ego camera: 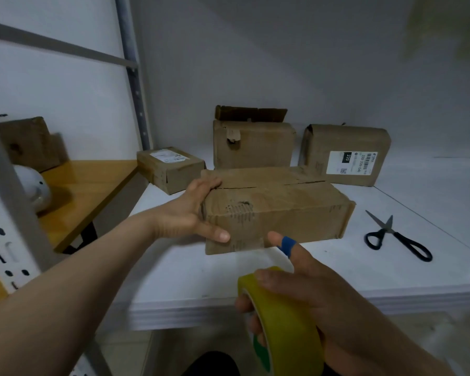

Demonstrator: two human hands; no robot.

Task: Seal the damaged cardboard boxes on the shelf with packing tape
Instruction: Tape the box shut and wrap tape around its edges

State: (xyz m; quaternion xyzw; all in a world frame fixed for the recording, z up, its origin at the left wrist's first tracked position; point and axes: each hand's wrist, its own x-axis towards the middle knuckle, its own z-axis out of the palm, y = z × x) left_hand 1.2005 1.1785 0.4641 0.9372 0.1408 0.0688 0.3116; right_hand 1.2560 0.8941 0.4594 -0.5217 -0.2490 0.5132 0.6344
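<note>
We brace the front box (277, 210) on the shelf (174, 280).
Our left hand (190, 213) grips its left end, right hand (310, 294) grips the tape roll (282, 321); cardboard looks light, crumpled: hold corners.

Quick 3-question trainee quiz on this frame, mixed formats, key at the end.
1. True or false: the scissors lie on the shelf, right of the front cardboard box.
2. The right hand holds: A) a marker B) a yellow tape roll C) a shipping label.
3. Fill in: the left hand grips the front cardboard box's ____ end.
Key: 1 true; 2 B; 3 left.
</note>
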